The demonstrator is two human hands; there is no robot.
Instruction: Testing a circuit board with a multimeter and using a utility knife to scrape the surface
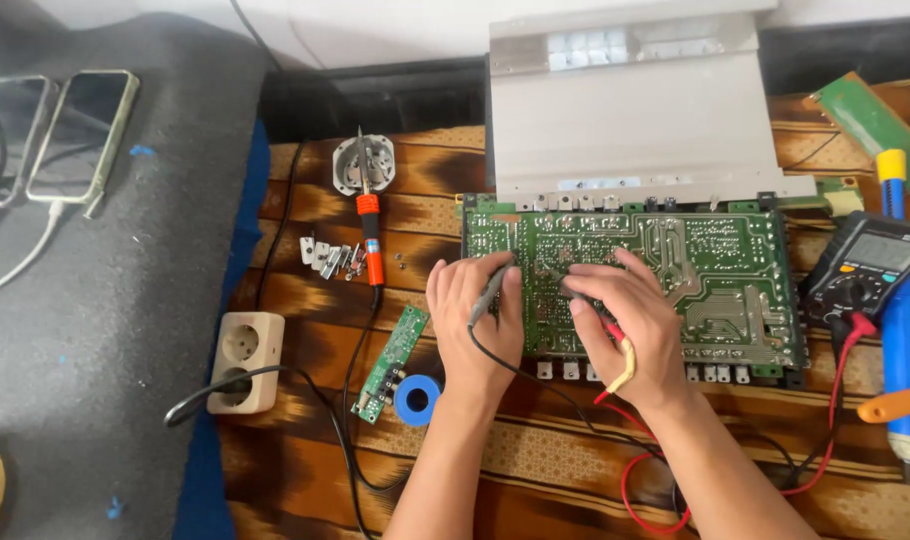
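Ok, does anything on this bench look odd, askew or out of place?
Little stands out. The soldering iron lies with its tip on its round stand, and small metal parts lie scattered loose beside it. The left hand and right hand hold probes to the large circuit board, which lies flat.
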